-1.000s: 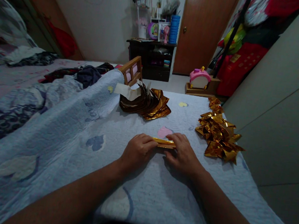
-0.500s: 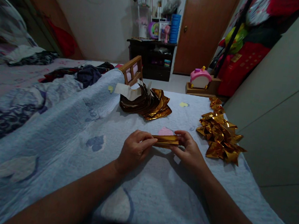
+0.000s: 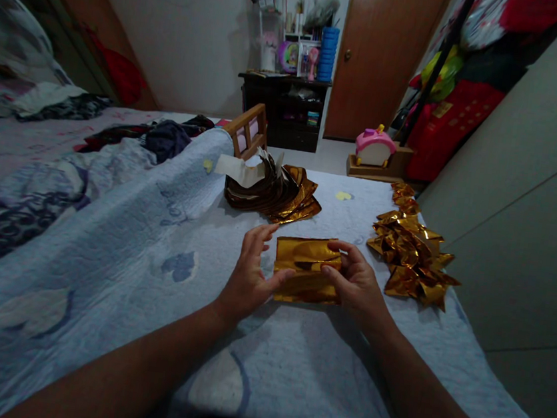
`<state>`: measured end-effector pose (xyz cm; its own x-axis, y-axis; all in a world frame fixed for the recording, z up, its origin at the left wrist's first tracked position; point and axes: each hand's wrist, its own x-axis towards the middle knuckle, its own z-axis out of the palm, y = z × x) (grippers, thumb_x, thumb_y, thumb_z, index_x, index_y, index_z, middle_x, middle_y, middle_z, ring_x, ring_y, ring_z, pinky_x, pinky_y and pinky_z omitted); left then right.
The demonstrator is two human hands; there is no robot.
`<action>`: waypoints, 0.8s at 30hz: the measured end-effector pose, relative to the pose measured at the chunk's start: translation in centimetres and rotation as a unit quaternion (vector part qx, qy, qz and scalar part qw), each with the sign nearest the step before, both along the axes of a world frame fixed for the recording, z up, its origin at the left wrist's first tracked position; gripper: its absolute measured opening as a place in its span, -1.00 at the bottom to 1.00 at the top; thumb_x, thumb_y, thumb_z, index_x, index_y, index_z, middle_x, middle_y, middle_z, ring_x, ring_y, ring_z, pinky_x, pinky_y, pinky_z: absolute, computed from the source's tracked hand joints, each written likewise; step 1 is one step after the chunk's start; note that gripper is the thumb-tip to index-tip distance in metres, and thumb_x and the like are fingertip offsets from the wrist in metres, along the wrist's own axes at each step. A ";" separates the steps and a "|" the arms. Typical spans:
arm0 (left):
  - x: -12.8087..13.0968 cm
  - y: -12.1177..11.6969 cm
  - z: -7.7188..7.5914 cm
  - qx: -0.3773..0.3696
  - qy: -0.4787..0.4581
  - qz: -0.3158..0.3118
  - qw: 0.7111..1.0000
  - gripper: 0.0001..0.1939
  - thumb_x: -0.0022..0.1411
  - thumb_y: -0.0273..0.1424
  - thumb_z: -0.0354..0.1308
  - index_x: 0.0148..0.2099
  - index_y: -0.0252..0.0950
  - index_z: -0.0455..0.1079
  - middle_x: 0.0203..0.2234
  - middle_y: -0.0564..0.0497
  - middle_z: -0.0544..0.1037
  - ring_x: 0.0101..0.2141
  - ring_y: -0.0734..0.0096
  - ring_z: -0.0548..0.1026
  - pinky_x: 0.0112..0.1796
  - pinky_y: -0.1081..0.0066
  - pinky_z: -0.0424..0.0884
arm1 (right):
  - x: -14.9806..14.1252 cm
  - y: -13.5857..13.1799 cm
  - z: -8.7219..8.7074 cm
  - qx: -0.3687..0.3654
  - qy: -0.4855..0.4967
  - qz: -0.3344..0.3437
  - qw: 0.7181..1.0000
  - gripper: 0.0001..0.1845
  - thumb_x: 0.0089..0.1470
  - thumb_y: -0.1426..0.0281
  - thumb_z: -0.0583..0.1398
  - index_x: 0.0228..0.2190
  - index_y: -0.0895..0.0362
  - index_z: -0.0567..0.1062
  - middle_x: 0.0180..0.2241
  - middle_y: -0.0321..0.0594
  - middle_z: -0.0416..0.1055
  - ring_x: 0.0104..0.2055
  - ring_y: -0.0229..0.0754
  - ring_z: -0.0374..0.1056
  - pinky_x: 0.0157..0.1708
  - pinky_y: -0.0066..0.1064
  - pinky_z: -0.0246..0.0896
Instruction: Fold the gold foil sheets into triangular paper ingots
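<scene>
A sheet of gold foil paper [image 3: 305, 289], creased lengthwise with a raised fold across its middle, is spread between my hands just over the quilt. My right hand [image 3: 358, 282] pinches its right end, thumb and fingers on the fold. At the other end, my left hand [image 3: 249, 276] has its fingers apart and raised off the paper, while its thumb touches the left edge. Beyond them lies a fanned stack of gold foil sheets [image 3: 270, 191], pale backing showing at its left. Folded gold foil pieces [image 3: 409, 251] with pointed corners are heaped on the right.
The light blue quilt [image 3: 146, 315] rises in a ridge on the left, beside a bed [image 3: 38, 148] with clothes. A wooden rail [image 3: 247, 128] stands at the far edge. A pale cabinet [image 3: 524, 217] borders the right side; a pink toy [image 3: 375, 146] sits beyond.
The gold foil paper was a narrow folded strip held at both ends; now it is opened out flat and wider. My left hand has loosened its pinch and spread its fingers.
</scene>
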<state>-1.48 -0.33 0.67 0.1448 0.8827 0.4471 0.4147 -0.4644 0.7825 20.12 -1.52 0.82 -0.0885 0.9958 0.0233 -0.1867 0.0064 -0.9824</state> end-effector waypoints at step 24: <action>1.0 0.8 0.0 -0.428 -0.487 -0.115 0.752 -0.58 -0.04 -0.51 0.45 -0.07 -0.30 0.53 -0.19 -0.05 0.65 -0.31 0.37 0.61 -0.37 0.50 0.54 | -0.9 -0.3 -0.7 0.025 0.037 0.176 0.983 -0.35 -0.05 0.16 0.43 0.07 -0.01 0.44 0.05 -0.12 0.46 0.00 -0.05 0.42 -0.08 -0.23 0.37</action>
